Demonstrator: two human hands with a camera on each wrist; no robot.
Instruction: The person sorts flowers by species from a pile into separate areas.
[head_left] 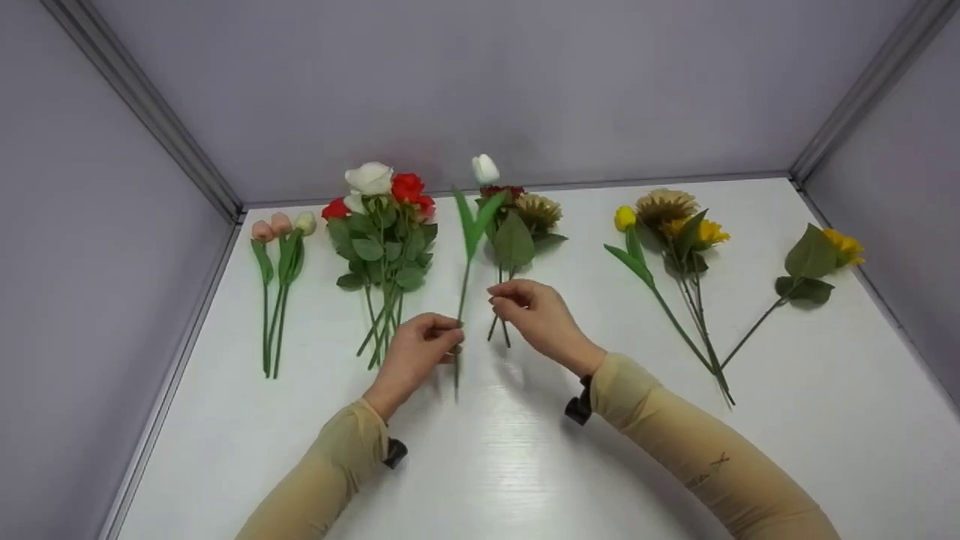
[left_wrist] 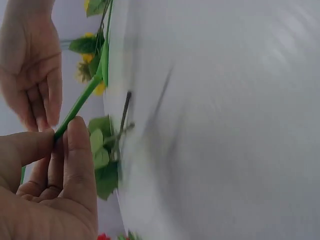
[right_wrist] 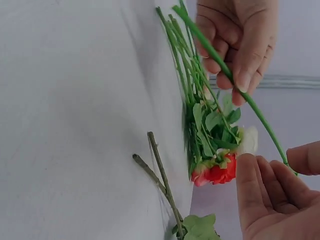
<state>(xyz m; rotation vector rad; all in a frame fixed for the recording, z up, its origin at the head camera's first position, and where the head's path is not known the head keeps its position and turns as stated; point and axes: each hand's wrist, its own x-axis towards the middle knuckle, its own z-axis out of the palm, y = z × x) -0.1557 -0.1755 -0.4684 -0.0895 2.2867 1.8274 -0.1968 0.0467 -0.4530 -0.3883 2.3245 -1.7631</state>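
My left hand (head_left: pixel 416 351) pinches the green stem of a white tulip (head_left: pixel 485 170) between thumb and fingers, low on the stem. The tulip is raised off the table, its bloom pointing to the back wall; the stem (right_wrist: pixel 207 47) runs slantwise through the fingers in the right wrist view. Just right of the stem is my right hand (head_left: pixel 541 319), fingers loosely bent and thumb near them, with a small gap to the tulip in the head view. Beyond it lie a tan sunflower (head_left: pixel 538 212) and a dark red flower (head_left: pixel 504 193), their crossed stems (right_wrist: pixel 160 172) near the right fingertips.
Pink and pale tulips (head_left: pixel 281 225) lie at far left, beside a bunch of white and red roses (head_left: pixel 370 180). To the right are a yellow tulip (head_left: pixel 625 218), a tan sunflower (head_left: pixel 666 206) and yellow sunflowers (head_left: pixel 846 246). Walls enclose the white table (head_left: pixel 510 465).
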